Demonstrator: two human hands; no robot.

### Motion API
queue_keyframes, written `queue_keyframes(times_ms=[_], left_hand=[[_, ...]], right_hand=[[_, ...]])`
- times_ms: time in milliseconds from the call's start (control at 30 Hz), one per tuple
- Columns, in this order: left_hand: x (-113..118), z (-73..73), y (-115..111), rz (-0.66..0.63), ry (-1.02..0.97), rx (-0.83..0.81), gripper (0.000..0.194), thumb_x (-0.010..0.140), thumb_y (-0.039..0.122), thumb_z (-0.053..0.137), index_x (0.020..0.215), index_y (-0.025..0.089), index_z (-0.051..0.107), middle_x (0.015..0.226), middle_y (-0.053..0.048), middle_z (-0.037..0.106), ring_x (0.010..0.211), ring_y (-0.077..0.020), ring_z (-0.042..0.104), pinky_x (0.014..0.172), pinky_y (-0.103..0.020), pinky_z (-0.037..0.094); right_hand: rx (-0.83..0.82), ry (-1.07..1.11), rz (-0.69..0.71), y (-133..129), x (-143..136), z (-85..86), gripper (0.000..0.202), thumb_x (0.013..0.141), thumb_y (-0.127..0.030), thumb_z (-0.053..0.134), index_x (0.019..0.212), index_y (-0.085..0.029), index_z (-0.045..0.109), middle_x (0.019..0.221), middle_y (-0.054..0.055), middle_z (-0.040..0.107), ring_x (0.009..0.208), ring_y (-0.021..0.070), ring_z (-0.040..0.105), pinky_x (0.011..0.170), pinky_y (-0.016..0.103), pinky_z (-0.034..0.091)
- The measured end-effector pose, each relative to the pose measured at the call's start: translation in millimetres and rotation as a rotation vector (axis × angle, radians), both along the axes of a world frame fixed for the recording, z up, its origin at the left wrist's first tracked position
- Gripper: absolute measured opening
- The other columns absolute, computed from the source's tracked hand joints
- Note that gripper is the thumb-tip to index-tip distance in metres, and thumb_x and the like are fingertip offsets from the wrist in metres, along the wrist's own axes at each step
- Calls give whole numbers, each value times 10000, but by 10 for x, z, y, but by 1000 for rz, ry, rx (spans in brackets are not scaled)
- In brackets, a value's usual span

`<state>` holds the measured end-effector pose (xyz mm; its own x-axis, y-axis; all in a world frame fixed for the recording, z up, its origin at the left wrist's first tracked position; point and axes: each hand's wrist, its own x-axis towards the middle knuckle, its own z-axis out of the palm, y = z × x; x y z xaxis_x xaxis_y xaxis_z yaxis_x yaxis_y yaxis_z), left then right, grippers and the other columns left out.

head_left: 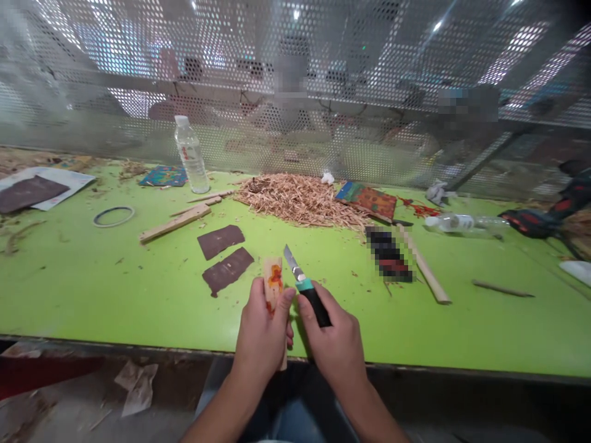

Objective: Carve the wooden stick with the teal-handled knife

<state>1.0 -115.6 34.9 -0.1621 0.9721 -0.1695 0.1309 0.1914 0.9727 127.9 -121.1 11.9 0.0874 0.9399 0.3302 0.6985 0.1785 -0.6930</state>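
My left hand (pixel 263 329) is closed around a narrow strip of pale wood (pixel 273 277), its upper end marked with an orange-red stain. In my right hand (pixel 337 335) is a carving knife (pixel 316 301) with a black handle and a teal collar. The blade points up and away, just right of the wood and apart from it. Both hands are close together over the front edge of the green table (pixel 161 295). Two brown sandpaper pieces (pixel 228 271) lie to the left of the wood.
A heap of wood shavings (pixel 286 197) lies at the back. Around it are an upright water bottle (pixel 191 157), a bottle on its side (pixel 462 223), wooden pieces (pixel 175 223), a tape ring (pixel 114 216), a round stick (pixel 425 267) and a power tool (pixel 545 212). Perforated metal (pixel 258 132) stands behind.
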Motion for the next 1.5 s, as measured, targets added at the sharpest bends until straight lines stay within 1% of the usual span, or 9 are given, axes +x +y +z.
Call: queue_keyframes(times_ms=[167, 300, 400, 500, 633, 867, 1133, 1333, 1500], left_hand=[[-21, -25, -16, -17, -32, 11, 449, 892, 689, 574, 989, 264, 468, 531, 81, 573, 382, -160, 567, 379, -221, 438], [-19, -26, -14, -46, -37, 30, 457, 908, 696, 543, 1032, 260, 485, 560, 78, 566, 400, -164, 570, 398, -233, 440], [-9, -12, -12, -52, -16, 32, 457, 915, 688, 539, 1059, 255, 501, 578, 72, 571, 409, -164, 568, 405, -232, 429], [1, 3, -11, -48, -11, 6, 436, 928, 691, 517, 1007, 264, 489, 533, 80, 557, 398, -167, 562, 405, -234, 435], [10, 10, -5, -37, -6, -9, 422, 941, 694, 493, 903, 276, 445, 482, 89, 542, 380, -167, 553, 405, -234, 441], [27, 11, 13, -4, 45, 0, 425, 953, 693, 461, 867, 277, 439, 479, 85, 539, 368, -168, 559, 395, -236, 432], [40, 2, 19, 5, 142, 2, 423, 972, 677, 439, 840, 276, 425, 452, 76, 540, 369, -177, 564, 414, -239, 407], [47, 4, 17, -2, 122, -12, 410, 978, 668, 432, 845, 281, 406, 461, 78, 543, 363, -178, 553, 396, -236, 410], [16, 23, 24, -16, 121, -20, 408, 971, 665, 445, 834, 283, 406, 445, 81, 529, 357, -177, 546, 402, -230, 392]], right_hand=[[36, -23, 43, -4, 14, -18, 404, 993, -484, 576, 1235, -215, 755, 1033, 96, 821, 894, 254, 798, 723, 269, 580], [27, -37, 98, -8, 32, -33, 384, 993, -455, 581, 1250, -223, 748, 1040, 84, 822, 883, 235, 797, 720, 251, 580], [28, -48, 82, -2, 25, -55, 401, 1001, -470, 567, 1256, -216, 746, 1068, 91, 818, 915, 241, 796, 732, 254, 588], [39, -63, 45, 3, 8, -79, 430, 1013, -491, 547, 1264, -205, 746, 1081, 110, 814, 933, 252, 794, 748, 266, 594], [55, -74, 44, -9, -9, -78, 446, 1023, -480, 539, 1303, -189, 726, 1131, 125, 801, 971, 255, 787, 773, 270, 595], [35, -110, 39, -21, -26, -21, 457, 1029, -478, 535, 1309, -170, 721, 1129, 130, 800, 942, 255, 789, 755, 271, 591], [76, -126, 2, -5, -33, -71, 470, 1028, -511, 525, 1291, -187, 741, 1106, 128, 807, 910, 256, 795, 706, 258, 578], [69, -165, -10, -16, -36, -79, 472, 1030, -514, 513, 1301, -198, 736, 1130, 118, 802, 905, 263, 794, 697, 272, 578], [65, -166, -26, -4, -23, -99, 465, 1028, -504, 518, 1327, -209, 719, 1146, 114, 798, 942, 262, 790, 720, 275, 584]])
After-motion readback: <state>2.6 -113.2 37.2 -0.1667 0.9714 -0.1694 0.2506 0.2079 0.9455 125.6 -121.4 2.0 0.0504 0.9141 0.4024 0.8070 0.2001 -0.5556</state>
